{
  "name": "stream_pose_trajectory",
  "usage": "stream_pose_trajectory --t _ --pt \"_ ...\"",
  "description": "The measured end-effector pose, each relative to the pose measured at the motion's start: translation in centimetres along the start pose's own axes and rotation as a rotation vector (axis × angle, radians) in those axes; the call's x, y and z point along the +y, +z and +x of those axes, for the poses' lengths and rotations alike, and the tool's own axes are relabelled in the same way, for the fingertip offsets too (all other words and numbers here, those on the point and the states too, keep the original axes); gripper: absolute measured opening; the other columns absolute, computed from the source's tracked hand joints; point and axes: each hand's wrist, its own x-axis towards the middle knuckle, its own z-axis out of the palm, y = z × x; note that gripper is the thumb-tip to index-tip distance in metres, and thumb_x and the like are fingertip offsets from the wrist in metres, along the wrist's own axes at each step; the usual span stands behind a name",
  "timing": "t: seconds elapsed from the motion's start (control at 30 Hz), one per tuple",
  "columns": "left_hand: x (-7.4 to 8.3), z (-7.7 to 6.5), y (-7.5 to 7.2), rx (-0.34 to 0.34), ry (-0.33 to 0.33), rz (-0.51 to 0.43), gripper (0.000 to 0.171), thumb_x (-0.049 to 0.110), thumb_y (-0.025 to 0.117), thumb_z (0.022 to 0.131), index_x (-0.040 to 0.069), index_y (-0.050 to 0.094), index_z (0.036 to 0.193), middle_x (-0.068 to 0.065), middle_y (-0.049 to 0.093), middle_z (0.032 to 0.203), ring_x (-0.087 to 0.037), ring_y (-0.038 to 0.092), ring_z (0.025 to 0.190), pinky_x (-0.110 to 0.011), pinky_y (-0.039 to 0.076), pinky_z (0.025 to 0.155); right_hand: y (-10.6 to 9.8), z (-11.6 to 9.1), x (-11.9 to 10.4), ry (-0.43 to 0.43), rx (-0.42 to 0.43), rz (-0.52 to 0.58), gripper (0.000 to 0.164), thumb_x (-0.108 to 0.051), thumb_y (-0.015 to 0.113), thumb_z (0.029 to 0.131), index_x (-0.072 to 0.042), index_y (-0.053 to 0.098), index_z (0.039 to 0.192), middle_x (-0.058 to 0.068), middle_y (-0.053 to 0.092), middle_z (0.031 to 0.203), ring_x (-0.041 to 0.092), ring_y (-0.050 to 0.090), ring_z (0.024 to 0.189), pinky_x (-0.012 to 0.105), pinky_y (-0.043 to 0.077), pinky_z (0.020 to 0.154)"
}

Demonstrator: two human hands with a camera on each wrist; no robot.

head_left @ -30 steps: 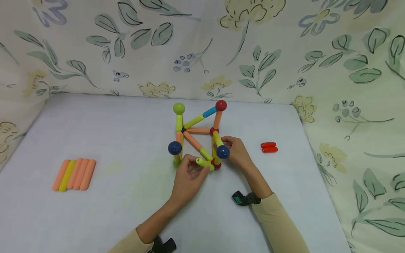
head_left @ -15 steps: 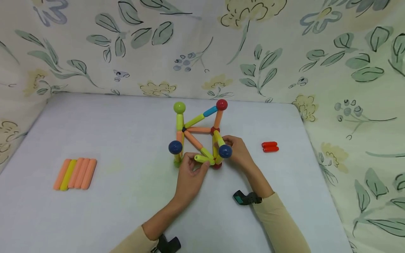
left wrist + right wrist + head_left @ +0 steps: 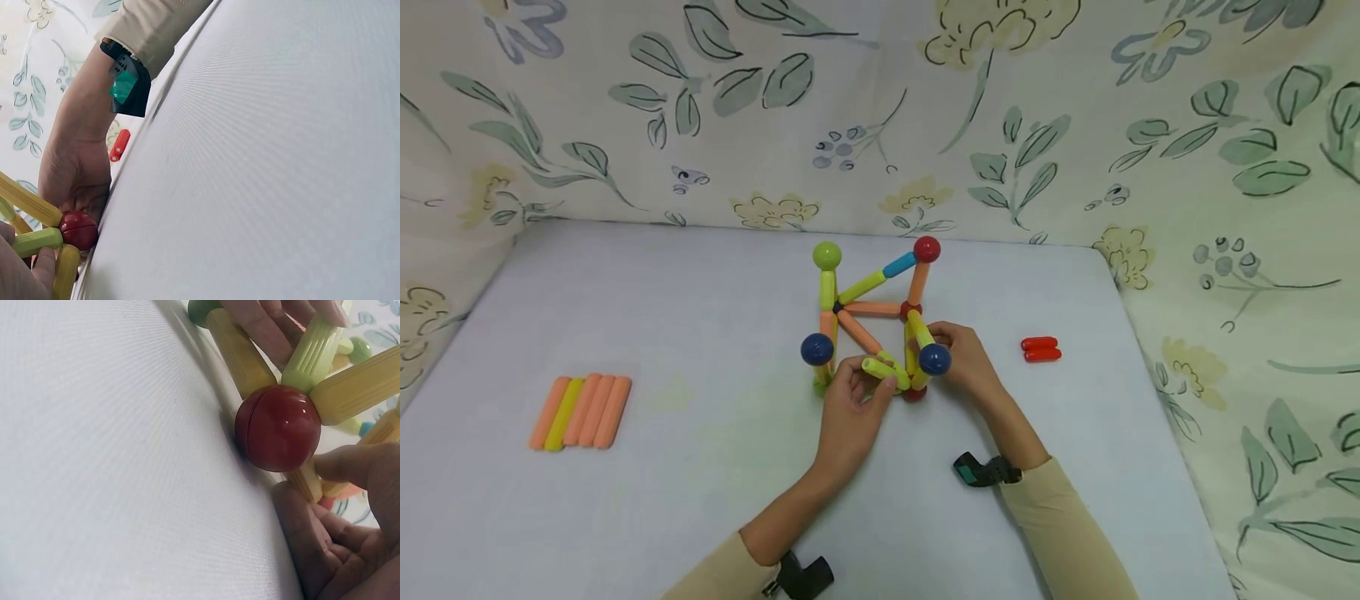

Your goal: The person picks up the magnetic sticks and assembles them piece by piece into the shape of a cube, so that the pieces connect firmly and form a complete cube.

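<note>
A frame of magnetic rods and balls stands mid-table, with blue balls (image 3: 817,349) at its upper near corners. My left hand (image 3: 853,417) pinches a lime-green rod (image 3: 880,372) between thumb and fingers. One end of that rod meets the red ball (image 3: 278,428) at the frame's near right bottom corner. Yellow rods (image 3: 359,387) also run from this ball. At the frame's right side, my right hand (image 3: 967,362) pinches a yellow rod (image 3: 305,481) beside the same ball, thumb above and fingers below. Part of the right fingers is hidden behind the frame in the head view.
Several orange rods (image 3: 613,412) and one yellow rod (image 3: 563,415) lie in a row at the left. Two short red rods (image 3: 1041,354) rest at the right. Floral cloth (image 3: 760,125) hangs behind the white table (image 3: 700,517).
My left hand has shifted slightly up and right, and the lime-green rod's free end has swung up a little, its other end now at the red ball. The right hand stays nearly still.
</note>
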Motion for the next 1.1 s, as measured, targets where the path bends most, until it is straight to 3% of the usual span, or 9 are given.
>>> stream_pose_trajectory --t 0.37,0.57,0.73,0.87,0.97,1.03,1.1 --pt "0.1 -0.6 -0.4 -0.059 -0.020 -0.010 0.047 0.011 0.069 0.104 0.004 0.054 0.148 -0.014 0.062 0.147 -0.026 0.059 0.138 -0.028 0.052 0.107 0.3 -0.1 0.1 -0.025 -0.003 -0.008 0.040 -0.030 0.074 0.100 0.000 0.070 0.127 0.015 0.075 0.104 0.025 0.062 0.095 0.029 0.053 0.083" --pt "0.3 -1.6 -1.8 -0.095 -0.055 0.132 0.058 0.015 0.070 0.103 0.010 0.047 0.155 -0.010 0.059 0.148 -0.023 0.063 0.134 -0.033 0.055 0.105 0.3 -0.2 -0.1 -0.019 -0.021 0.005 0.041 -0.030 0.073 0.101 -0.001 0.069 0.129 0.015 0.074 0.111 0.026 0.063 0.100 0.031 0.055 0.090" --pt "1.0 -3.0 -4.6 -0.190 -0.082 0.265 0.052 0.020 0.072 0.103 0.013 0.054 0.151 -0.005 0.065 0.142 -0.018 0.070 0.123 -0.030 0.058 0.100 0.4 -0.3 -0.1 -0.010 -0.023 0.001 0.042 -0.032 0.074 0.100 -0.002 0.070 0.129 0.015 0.074 0.113 0.028 0.063 0.103 0.035 0.055 0.093" --pt "1.6 -3.7 -7.9 -0.415 -0.150 0.411 0.035 0.029 0.069 0.105 0.012 0.069 0.135 -0.002 0.074 0.128 -0.015 0.072 0.112 -0.022 0.058 0.093 0.3 -0.3 0.0 0.008 -0.026 -0.006 0.043 -0.033 0.074 0.100 -0.002 0.069 0.130 0.015 0.073 0.115 0.028 0.062 0.105 0.036 0.055 0.094" --pt "2.2 -3.3 -10.1 -0.555 -0.173 0.485 0.033 0.033 0.065 0.107 0.011 0.071 0.131 -0.002 0.075 0.123 -0.016 0.071 0.110 -0.022 0.057 0.091 0.1 -0.3 0.0 0.022 -0.017 -0.025 0.042 -0.033 0.074 0.100 -0.003 0.070 0.129 0.014 0.073 0.113 0.027 0.061 0.103 0.035 0.054 0.091" --pt "2.9 -2.7 -11.2 -0.580 -0.172 0.531 0.031 0.033 0.064 0.107 0.011 0.072 0.129 -0.002 0.075 0.120 -0.017 0.070 0.108 -0.026 0.057 0.089 0.0 -0.2 0.1 0.023 -0.009 -0.038 0.042 -0.033 0.074 0.100 -0.003 0.070 0.129 0.013 0.073 0.111 0.027 0.060 0.102 0.033 0.053 0.089" --pt "3.8 -1.9 -12.3 -0.560 -0.157 0.592 0.027 0.024 0.062 0.108 0.007 0.072 0.127 -0.005 0.075 0.117 -0.019 0.070 0.105 -0.032 0.058 0.088 0.0 0.0 0.0 0.014 -0.008 -0.038 0.043 -0.033 0.074 0.100 -0.002 0.069 0.129 0.014 0.073 0.109 0.027 0.059 0.102 0.032 0.052 0.087"
